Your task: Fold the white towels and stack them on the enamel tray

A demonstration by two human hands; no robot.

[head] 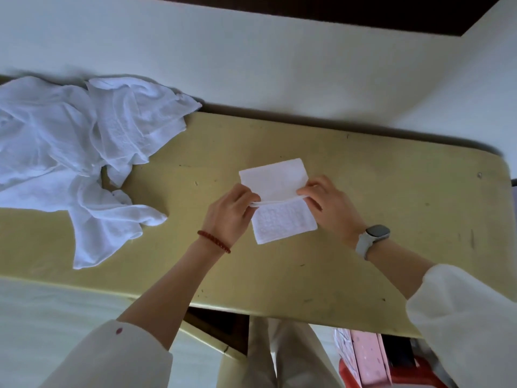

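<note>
We are looking down on a yellowish worktop [349,214] set against a pale wall [251,60]. Near its middle lies a small white towel [282,222], partly folded, and both hands are on it. Our left hand [229,211] pinches the left end of the raised fold between thumb and fingers, and our right hand [327,200] pinches the right end the same way, so the fold line runs straight between the two hands. The far flap [272,177] stands up from that line, smooth side towards us, while the near half lies flat on the worktop with its textured weave showing.

Off to the left, well apart from the hands, a heap of loose white towels [70,152] sprawls over the far left part of the worktop; how many are in it we cannot tell, they are too tangled.

A red bead bracelet [214,241] circles the left wrist and a pale watch [373,239] sits on the right. Both arms come in from white sleeves [470,312]. Below the worktop's near edge, something red and pink [363,359] shows, perhaps a stool.
</note>
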